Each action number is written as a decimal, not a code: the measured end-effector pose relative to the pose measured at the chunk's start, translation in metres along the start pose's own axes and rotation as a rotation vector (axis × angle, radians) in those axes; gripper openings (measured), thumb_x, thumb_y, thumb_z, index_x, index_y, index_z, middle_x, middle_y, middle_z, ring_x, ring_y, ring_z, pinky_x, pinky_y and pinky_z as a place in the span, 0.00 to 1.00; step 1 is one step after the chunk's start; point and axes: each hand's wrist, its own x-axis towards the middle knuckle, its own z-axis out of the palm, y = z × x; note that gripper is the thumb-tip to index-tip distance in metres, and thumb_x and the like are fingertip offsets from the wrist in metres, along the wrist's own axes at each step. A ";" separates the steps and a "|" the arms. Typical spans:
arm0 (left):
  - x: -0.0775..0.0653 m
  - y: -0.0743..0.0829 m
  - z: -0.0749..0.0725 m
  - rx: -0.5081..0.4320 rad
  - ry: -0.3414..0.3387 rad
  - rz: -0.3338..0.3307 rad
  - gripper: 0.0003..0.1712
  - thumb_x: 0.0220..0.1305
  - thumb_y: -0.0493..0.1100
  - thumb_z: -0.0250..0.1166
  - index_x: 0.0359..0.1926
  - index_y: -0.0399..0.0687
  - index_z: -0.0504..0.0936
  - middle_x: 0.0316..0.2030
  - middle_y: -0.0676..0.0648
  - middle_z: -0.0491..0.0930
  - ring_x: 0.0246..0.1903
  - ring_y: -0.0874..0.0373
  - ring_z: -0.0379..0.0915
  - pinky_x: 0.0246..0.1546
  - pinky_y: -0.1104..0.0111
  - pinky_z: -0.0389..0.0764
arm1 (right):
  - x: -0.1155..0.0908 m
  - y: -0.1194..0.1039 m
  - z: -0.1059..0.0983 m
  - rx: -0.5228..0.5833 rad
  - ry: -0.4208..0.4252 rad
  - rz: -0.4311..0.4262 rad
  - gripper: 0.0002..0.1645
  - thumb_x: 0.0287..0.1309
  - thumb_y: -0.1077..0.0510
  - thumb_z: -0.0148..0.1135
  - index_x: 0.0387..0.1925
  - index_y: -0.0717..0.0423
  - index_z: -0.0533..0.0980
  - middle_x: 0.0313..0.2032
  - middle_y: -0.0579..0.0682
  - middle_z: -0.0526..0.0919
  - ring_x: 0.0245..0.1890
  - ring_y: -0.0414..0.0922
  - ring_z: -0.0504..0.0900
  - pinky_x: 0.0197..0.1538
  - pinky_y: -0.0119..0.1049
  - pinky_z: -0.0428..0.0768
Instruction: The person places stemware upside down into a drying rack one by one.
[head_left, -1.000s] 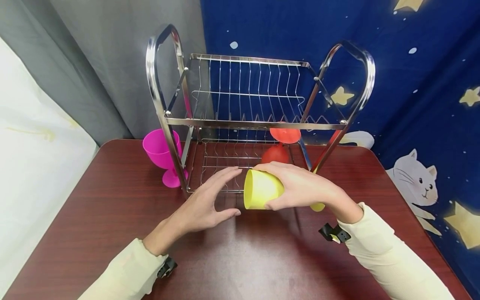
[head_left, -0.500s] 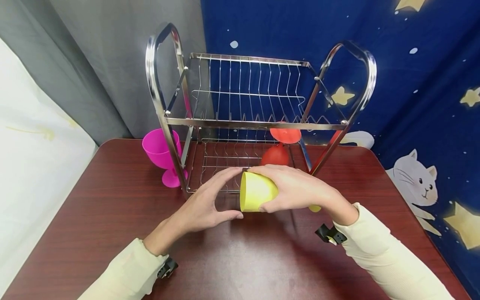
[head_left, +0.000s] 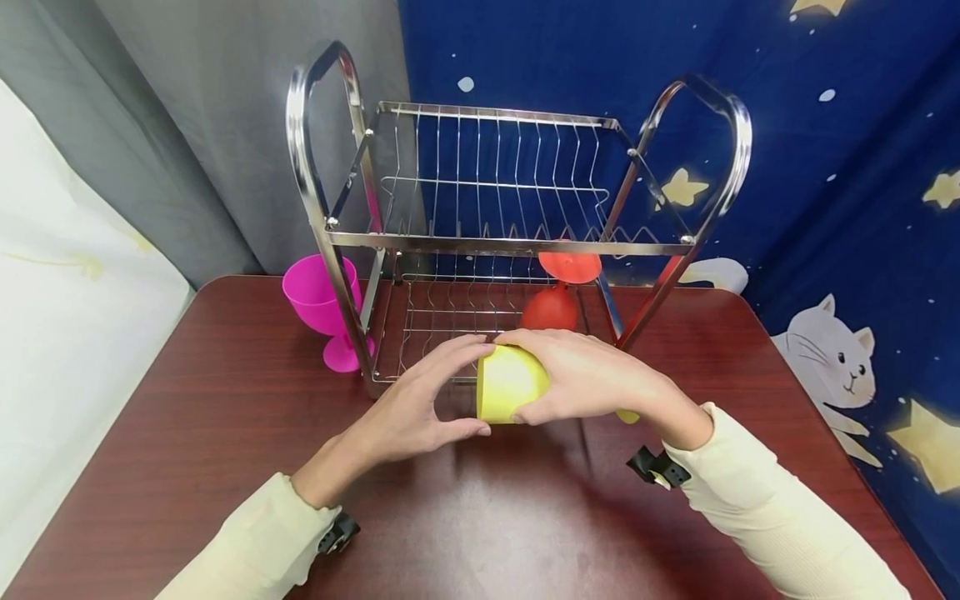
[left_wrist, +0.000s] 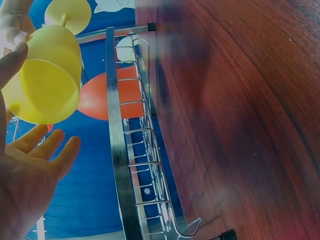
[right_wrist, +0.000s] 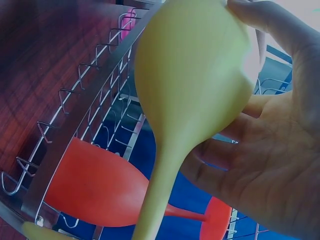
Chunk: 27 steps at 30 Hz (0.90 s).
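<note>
A yellow plastic goblet [head_left: 513, 385] lies sideways in the air before the dish rack, its mouth facing left. My right hand [head_left: 581, 377] grips its bowl from the right, thumb low and fingers over the top. Behind the right wrist, only a bit of the goblet's foot shows; the left wrist view shows the round foot [left_wrist: 75, 16]. My left hand [head_left: 416, 407] is at the rim, thumb and fingers spread around the opening. In the left wrist view several left fingers [left_wrist: 47, 145] sit just off the rim; whether the thumb touches it, I cannot tell.
A two-tier chrome dish rack [head_left: 510, 247] stands at the back of the brown table [head_left: 225, 467]. On its lower tier a red goblet [head_left: 551, 308] is upside down. Beside the rack's left leg a magenta goblet [head_left: 313, 293] stands upright. Curtains hang behind.
My right hand has brought the yellow goblet leftward, so its rim is now between the left thumb and fingers. The left hand has barely moved.
</note>
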 end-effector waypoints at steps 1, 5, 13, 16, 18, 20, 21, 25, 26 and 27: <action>0.000 0.000 0.000 0.003 -0.001 0.001 0.49 0.48 0.48 0.78 0.70 0.56 0.65 0.68 0.46 0.65 0.68 0.56 0.58 0.63 0.53 0.71 | 0.000 0.000 0.000 0.000 0.000 -0.005 0.44 0.40 0.41 0.71 0.62 0.41 0.68 0.45 0.38 0.77 0.42 0.40 0.75 0.35 0.36 0.77; 0.000 0.000 0.000 -0.001 -0.003 -0.005 0.47 0.48 0.47 0.78 0.68 0.55 0.66 0.67 0.49 0.66 0.67 0.58 0.60 0.63 0.56 0.71 | 0.002 0.001 0.002 0.017 -0.004 -0.026 0.42 0.40 0.41 0.71 0.61 0.40 0.69 0.44 0.38 0.77 0.41 0.39 0.76 0.34 0.35 0.78; 0.001 0.002 -0.001 -0.149 -0.015 -0.037 0.44 0.49 0.42 0.77 0.66 0.54 0.66 0.63 0.54 0.66 0.62 0.60 0.63 0.57 0.62 0.77 | 0.001 0.001 0.001 0.066 -0.030 -0.030 0.41 0.43 0.41 0.72 0.61 0.41 0.69 0.43 0.38 0.78 0.38 0.39 0.77 0.34 0.34 0.79; 0.001 0.002 -0.002 -0.196 -0.018 -0.046 0.44 0.49 0.41 0.76 0.67 0.54 0.66 0.63 0.54 0.66 0.62 0.60 0.63 0.57 0.64 0.77 | 0.001 0.001 0.000 0.080 -0.039 -0.031 0.41 0.44 0.41 0.72 0.62 0.42 0.69 0.43 0.38 0.78 0.38 0.39 0.77 0.34 0.34 0.79; 0.001 0.002 -0.002 -0.227 -0.018 -0.050 0.44 0.49 0.40 0.76 0.66 0.55 0.66 0.63 0.54 0.65 0.62 0.59 0.63 0.57 0.64 0.77 | 0.001 0.001 0.000 0.090 -0.044 -0.034 0.41 0.44 0.41 0.72 0.62 0.42 0.68 0.43 0.38 0.78 0.38 0.39 0.78 0.34 0.34 0.79; 0.001 0.002 -0.002 -0.258 -0.017 -0.056 0.44 0.49 0.39 0.76 0.66 0.55 0.66 0.63 0.54 0.65 0.62 0.59 0.63 0.56 0.63 0.78 | 0.001 0.001 0.000 0.105 -0.050 -0.036 0.41 0.45 0.42 0.73 0.62 0.42 0.68 0.43 0.38 0.78 0.38 0.39 0.78 0.35 0.34 0.80; 0.001 0.002 -0.002 -0.270 -0.016 -0.058 0.44 0.49 0.38 0.76 0.66 0.55 0.66 0.63 0.54 0.65 0.62 0.59 0.63 0.56 0.62 0.78 | 0.001 0.001 -0.001 0.111 -0.054 -0.036 0.41 0.45 0.42 0.73 0.62 0.42 0.68 0.43 0.38 0.78 0.38 0.39 0.78 0.35 0.34 0.80; 0.000 0.002 -0.002 -0.288 -0.018 -0.064 0.43 0.49 0.38 0.75 0.66 0.56 0.66 0.62 0.55 0.66 0.62 0.59 0.64 0.56 0.61 0.78 | 0.000 0.001 -0.001 0.127 -0.072 -0.041 0.41 0.47 0.42 0.73 0.63 0.43 0.68 0.43 0.39 0.79 0.38 0.39 0.78 0.36 0.34 0.80; 0.000 0.002 -0.002 -0.287 -0.018 -0.064 0.43 0.49 0.38 0.75 0.66 0.56 0.66 0.62 0.55 0.66 0.62 0.59 0.64 0.56 0.62 0.77 | 0.000 0.002 -0.001 0.128 -0.079 -0.044 0.42 0.47 0.42 0.72 0.63 0.44 0.68 0.43 0.39 0.79 0.38 0.39 0.78 0.36 0.34 0.80; 0.000 0.002 -0.003 -0.288 -0.018 -0.064 0.43 0.49 0.39 0.75 0.66 0.56 0.66 0.62 0.55 0.66 0.62 0.59 0.64 0.57 0.62 0.77 | -0.001 0.002 -0.002 0.129 -0.085 -0.049 0.42 0.48 0.42 0.72 0.64 0.44 0.67 0.43 0.39 0.79 0.38 0.39 0.78 0.37 0.34 0.80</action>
